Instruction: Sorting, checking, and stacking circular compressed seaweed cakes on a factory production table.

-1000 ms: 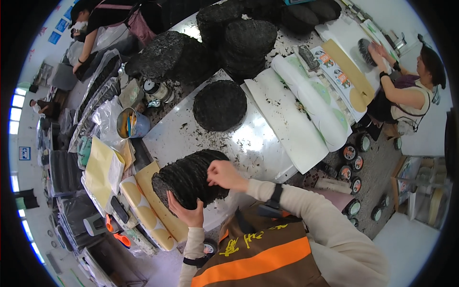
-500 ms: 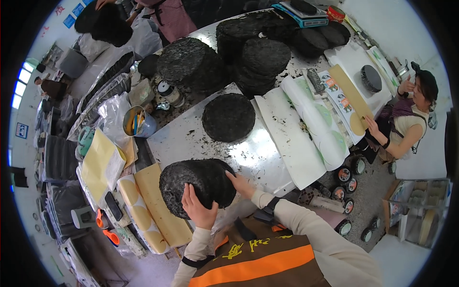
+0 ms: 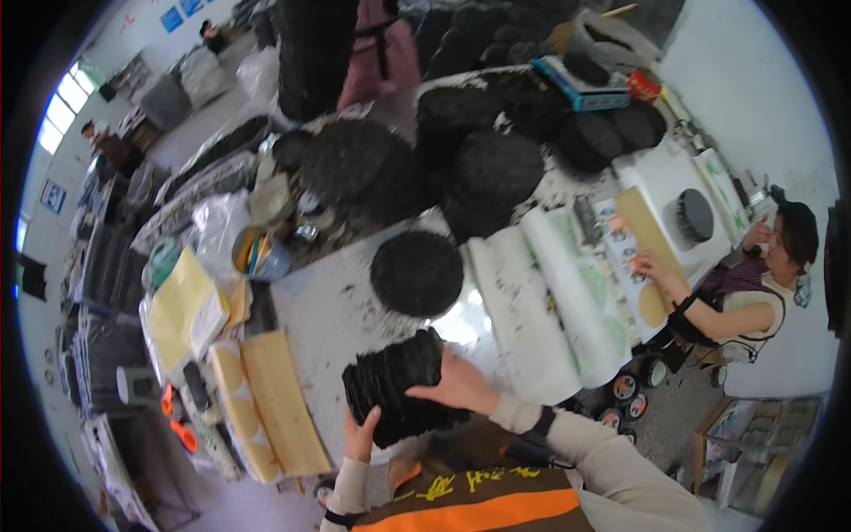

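- The bundle of black, seaweed-like sheets sits between the 2 hands, at the near edge of the white tabletop; whether its underside touches that surface, I cannot tell.
- The left hand grips the bundle's left end, thumb upright against the near side; its other fingers are mostly hidden behind or under the sheets.
- The right hand grasps the right side, thumb laid across the near face and pointing left; its remaining fingers are largely out of sight.
- The layers show as ragged, uneven edges, so the step in hand looks like holding and evening up the bundle.
- To do this well, I would spread the pressure over both palms; a hard pinch from 1 thumb could crack or tear such edges.
- Turning both wrists together should stop the layers from fanning apart.
- Tapping the edges lightly on the tabletop, rather than squeezing, would probably align them better.
- A neat dark round lies flat just beyond the bundle; working clear of it seems wise.
- Crumbs dot the tabletop near that round, a likely sign that the material sheds, so slow movements suit it.
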`<state>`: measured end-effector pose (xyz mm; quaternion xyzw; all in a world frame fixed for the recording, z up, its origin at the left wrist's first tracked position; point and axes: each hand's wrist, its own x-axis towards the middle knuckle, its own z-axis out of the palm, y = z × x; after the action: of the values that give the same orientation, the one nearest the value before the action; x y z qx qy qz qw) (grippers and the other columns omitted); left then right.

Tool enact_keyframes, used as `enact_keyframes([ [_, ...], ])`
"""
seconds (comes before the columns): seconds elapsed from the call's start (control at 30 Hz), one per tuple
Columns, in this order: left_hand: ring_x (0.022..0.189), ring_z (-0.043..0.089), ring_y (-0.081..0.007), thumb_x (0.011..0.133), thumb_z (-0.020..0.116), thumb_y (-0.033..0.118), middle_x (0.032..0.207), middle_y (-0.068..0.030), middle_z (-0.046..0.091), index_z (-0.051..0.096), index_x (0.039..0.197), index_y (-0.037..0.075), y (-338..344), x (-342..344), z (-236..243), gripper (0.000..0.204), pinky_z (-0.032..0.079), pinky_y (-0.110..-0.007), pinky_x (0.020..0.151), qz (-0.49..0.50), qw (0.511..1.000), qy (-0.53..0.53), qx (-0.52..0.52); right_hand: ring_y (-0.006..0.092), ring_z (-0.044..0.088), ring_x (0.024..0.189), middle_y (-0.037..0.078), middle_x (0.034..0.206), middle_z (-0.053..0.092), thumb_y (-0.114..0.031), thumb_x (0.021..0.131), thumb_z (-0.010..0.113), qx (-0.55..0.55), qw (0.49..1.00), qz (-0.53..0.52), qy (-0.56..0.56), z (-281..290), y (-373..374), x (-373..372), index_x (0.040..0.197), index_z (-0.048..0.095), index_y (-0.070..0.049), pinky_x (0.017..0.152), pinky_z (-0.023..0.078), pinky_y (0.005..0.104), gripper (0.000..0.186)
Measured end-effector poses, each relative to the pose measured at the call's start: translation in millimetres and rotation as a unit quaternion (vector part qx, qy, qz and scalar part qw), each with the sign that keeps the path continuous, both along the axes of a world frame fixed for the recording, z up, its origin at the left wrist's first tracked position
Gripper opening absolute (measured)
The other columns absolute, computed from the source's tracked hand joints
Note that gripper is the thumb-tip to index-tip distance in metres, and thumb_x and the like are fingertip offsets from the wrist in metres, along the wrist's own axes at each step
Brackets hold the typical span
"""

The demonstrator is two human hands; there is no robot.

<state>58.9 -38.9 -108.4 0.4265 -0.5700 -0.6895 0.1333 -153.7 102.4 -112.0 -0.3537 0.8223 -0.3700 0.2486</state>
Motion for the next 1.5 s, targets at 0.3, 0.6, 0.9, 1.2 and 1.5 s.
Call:
enact_keyframes([
  [0.3, 0.137, 0.038, -0.0397, 0.081, 0.075, 0.035, 0.155, -0.0177, 0.031, 0.028, 0.151, 0.007, 71, -124, 167, 0.089, 0.031, -0.049, 0.113, -0.291, 0.931, -0.009, -0.222, 0.0214, 0.058, 0.112, 0.013, 0.126, 0.061, -0.027, 0.074, 0.080, -0.154, 0.895, -0.015, -0.418, 65, 151, -171, 0.136, 0.046, 0.005, 0.102, 0.044, 0.0343, 0.077],
  [0.6, 0.119, 0.057, -0.0339, 0.074, 0.081, 0.022, 0.128, -0.0158, 0.059, 0.063, 0.121, 0.005, 73, -401, 244, 0.053, 0.048, -0.040, 0.092, -0.287, 0.710, 0.254, -0.591, 0.0282, 0.047, 0.131, 0.010, 0.145, 0.047, -0.037, 0.101, 0.046, -0.609, 0.636, -0.179, -0.439, 34, 201, -390, 0.144, 0.042, -0.007, 0.109, 0.041, 0.0450, 0.052],
  [0.9, 0.114, 0.059, -0.0341, 0.079, 0.076, 0.015, 0.115, -0.0141, 0.064, 0.066, 0.109, 0.005, 26, -448, 107, 0.034, 0.047, -0.043, 0.094, -0.299, 0.808, 0.044, -0.506, 0.0303, 0.043, 0.135, 0.008, 0.147, 0.047, -0.046, 0.097, 0.046, -0.635, 0.601, -0.188, -0.448, -75, 108, -605, 0.141, 0.048, -0.012, 0.115, 0.030, 0.0491, 0.056],
  [1.2, 0.121, 0.052, -0.0389, 0.079, 0.077, 0.019, 0.130, -0.0209, 0.054, 0.057, 0.125, 0.001, 0, -511, 63, 0.054, 0.042, -0.045, 0.101, -0.268, 0.803, -0.033, -0.531, 0.0280, 0.048, 0.130, 0.009, 0.139, 0.054, -0.036, 0.094, 0.055, -0.633, 0.465, -0.305, -0.539, -190, -28, -635, 0.130, 0.057, -0.005, 0.114, 0.032, 0.0455, 0.048],
  [1.5, 0.146, 0.021, -0.0263, 0.091, 0.052, 0.062, 0.158, -0.0077, 0.026, 0.019, 0.156, 0.015, -68, -519, -3, 0.086, 0.018, -0.056, 0.109, -0.010, 0.997, -0.078, 0.026, 0.0354, 0.031, 0.141, 0.022, 0.153, 0.032, -0.060, 0.088, 0.057, -0.300, 0.695, -0.343, -0.556, -98, 1, -560, 0.150, 0.030, 0.000, 0.111, 0.027, 0.0546, 0.091],
])
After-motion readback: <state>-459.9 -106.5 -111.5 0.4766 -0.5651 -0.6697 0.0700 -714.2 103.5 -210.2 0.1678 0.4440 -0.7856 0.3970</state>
